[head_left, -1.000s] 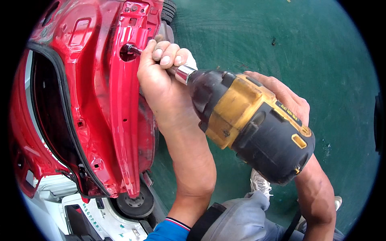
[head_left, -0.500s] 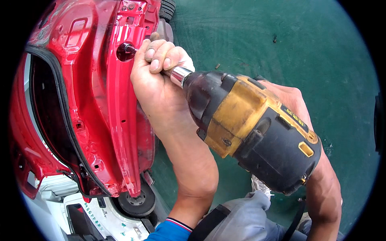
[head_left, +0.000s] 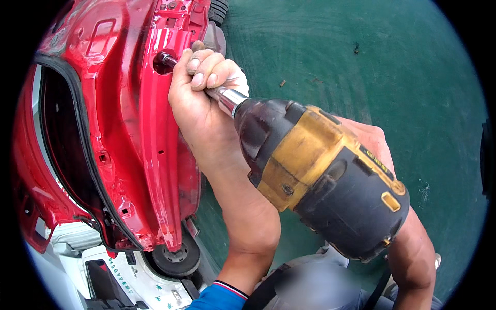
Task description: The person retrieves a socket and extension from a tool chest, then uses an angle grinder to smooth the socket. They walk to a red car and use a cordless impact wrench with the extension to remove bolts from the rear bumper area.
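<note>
My left hand (head_left: 209,85) is closed round a long extension bar (head_left: 216,93), palm up. The bar's dark far end reaches into a round hole in the red metal panel (head_left: 155,119). At its near end a shiny socket (head_left: 231,99) joins the nose of a yellow and black cordless impact wrench (head_left: 320,175), which slants down to the right. Behind the wrench, my right hand (head_left: 370,142) supports it; its fingers and the tool's handle are hidden. What the bar meets inside the hole cannot be seen.
The red panel belongs to a stripped car body with a dark, rubber-edged opening (head_left: 66,134). Below it are a white vehicle (head_left: 121,276) and a wheel (head_left: 176,258). A tyre (head_left: 218,10) shows at the top. Small bits of debris (head_left: 282,82) lie on the green floor (head_left: 320,46).
The impact wrench has dipped slightly toward me, its rear end lower, and my right hand with it. My left hand keeps its hold on the extension bar, almost unmoved.
</note>
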A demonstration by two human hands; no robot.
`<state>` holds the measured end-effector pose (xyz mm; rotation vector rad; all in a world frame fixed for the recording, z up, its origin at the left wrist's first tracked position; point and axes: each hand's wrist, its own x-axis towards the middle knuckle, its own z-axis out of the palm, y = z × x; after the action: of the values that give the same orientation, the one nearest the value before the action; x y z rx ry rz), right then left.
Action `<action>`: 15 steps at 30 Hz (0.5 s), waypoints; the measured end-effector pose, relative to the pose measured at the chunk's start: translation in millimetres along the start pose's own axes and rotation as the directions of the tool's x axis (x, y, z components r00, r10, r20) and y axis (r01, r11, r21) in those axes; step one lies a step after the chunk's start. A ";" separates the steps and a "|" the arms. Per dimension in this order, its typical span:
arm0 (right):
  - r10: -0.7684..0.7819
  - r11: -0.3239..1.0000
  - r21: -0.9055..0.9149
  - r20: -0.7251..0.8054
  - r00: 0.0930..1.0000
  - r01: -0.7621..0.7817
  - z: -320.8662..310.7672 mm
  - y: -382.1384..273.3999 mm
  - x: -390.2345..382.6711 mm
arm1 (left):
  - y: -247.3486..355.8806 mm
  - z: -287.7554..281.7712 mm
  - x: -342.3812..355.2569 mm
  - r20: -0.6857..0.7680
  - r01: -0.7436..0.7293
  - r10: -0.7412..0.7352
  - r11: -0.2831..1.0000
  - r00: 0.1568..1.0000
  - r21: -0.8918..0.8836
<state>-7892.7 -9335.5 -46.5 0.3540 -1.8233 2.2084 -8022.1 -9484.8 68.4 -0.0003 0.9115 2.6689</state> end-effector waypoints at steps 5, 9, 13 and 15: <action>-0.042 0.999 -0.028 0.020 0.999 0.043 -6.0 -9.1 3.4 | 3.2 0.3 4.0 0.114 0.068 -0.067 0.998 0.991 -0.008; -0.148 0.980 0.131 -0.035 0.988 0.151 -2.2 -1.5 13.1 | 3.2 15.1 4.4 0.047 0.008 -0.013 0.996 0.999 0.092; -0.107 0.989 0.097 -0.003 0.994 0.107 -2.7 -2.0 12.1 | 3.5 7.5 6.4 0.065 -0.157 0.145 0.951 0.987 0.266; -0.095 0.993 0.061 -0.019 0.995 0.096 -10.5 -3.5 11.1 | -3.6 9.5 16.4 0.096 -0.116 0.097 0.968 0.991 0.225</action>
<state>-7902.2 -9324.0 -41.4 0.4261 -1.6963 2.1995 -8035.6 -9471.6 72.2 0.2181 1.2185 2.6198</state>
